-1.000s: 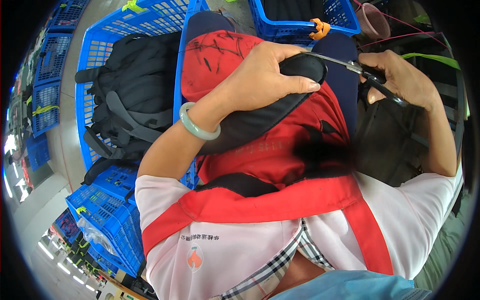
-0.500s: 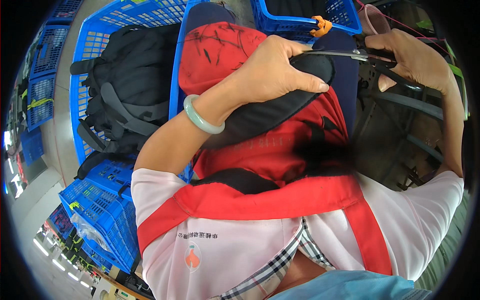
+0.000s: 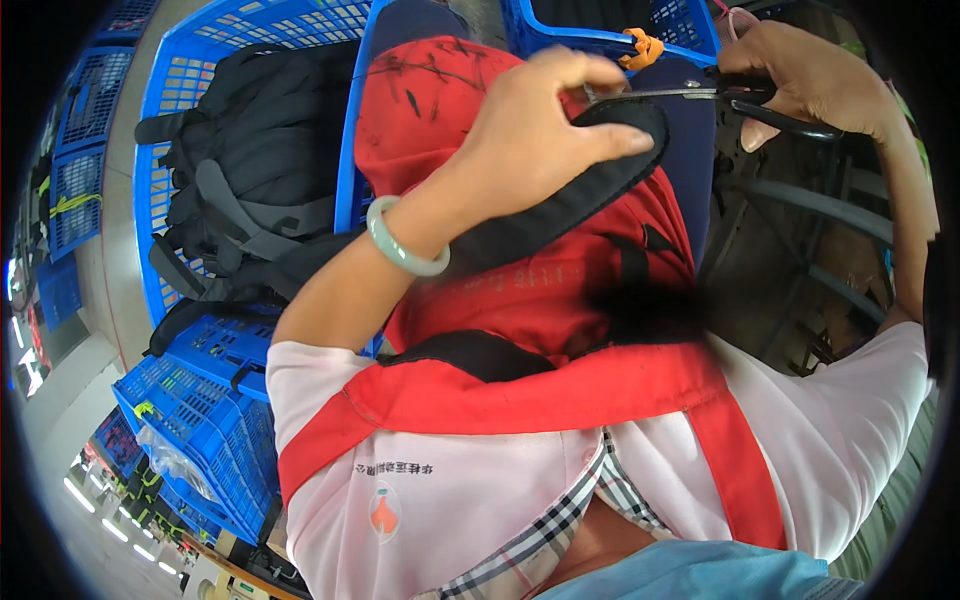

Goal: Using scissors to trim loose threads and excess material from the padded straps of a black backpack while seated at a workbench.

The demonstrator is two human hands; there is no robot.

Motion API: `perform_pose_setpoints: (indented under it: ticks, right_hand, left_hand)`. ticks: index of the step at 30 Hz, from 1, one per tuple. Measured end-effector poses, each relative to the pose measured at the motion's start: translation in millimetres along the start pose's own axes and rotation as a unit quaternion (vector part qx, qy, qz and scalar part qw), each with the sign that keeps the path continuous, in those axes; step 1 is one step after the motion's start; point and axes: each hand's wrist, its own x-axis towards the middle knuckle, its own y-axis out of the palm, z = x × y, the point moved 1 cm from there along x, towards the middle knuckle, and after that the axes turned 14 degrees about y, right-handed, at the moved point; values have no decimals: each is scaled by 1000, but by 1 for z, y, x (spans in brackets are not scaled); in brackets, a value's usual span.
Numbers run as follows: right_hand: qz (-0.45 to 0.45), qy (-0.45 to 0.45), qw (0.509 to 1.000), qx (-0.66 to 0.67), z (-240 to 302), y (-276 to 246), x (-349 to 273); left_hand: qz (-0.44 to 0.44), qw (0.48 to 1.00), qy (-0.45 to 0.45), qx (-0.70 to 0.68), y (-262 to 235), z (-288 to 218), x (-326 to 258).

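My left hand (image 3: 545, 130), with a pale green bangle (image 3: 385, 235) at its wrist, pinches the rounded end of a black padded strap (image 3: 580, 190). The strap lies across my lap over a red apron (image 3: 520, 285). My right hand (image 3: 810, 85) has its fingers in the black handles of a pair of scissors (image 3: 785, 117). Their thin metal blades point left, along the strap's end and close to my left fingertips. Those fingertips are partly blurred, and any thread between the blades is too small to make out.
A blue crate (image 3: 152, 215) at the left holds a pile of black padded straps (image 3: 275, 130). Below it are stacked blue crates (image 3: 215, 410). Another blue crate (image 3: 560, 45), with an orange tie (image 3: 642, 48), stands at the far side. Metal bars (image 3: 820, 208) run at the right.
My left hand has lifted slightly and its fingers have curled toward the blades. The scissors have shifted a little up and left. The strap now stretches flatter and shows narrower.
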Motion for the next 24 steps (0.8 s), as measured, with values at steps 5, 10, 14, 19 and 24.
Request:
perform_pose_setpoints:
  ticks: [5, 10, 14, 19, 24]
  right_hand:
    - [22, -32, 965, 259, -13, 29, 26]
    - [-20, -149, 860, 488, 14, 109, 101]
    - [-219, -121, 910, 329, 59, 144, 155]
    - [-166, -104, 869, 455, 23, 173, 235]
    - [15, -171, 717, 676, 42, 157, 186]
  left_hand:
    - [-69, 992, 77, -75, -2, -16, -54]
    - [-16, 958, -122, -257, 15, 32, -90]
    - [-39, 948, -174, -264, 10, 33, -90]
    - [-42, 949, -178, -257, 9, 34, -92]
    - [-32, 983, -96, -151, 6, 35, -98]
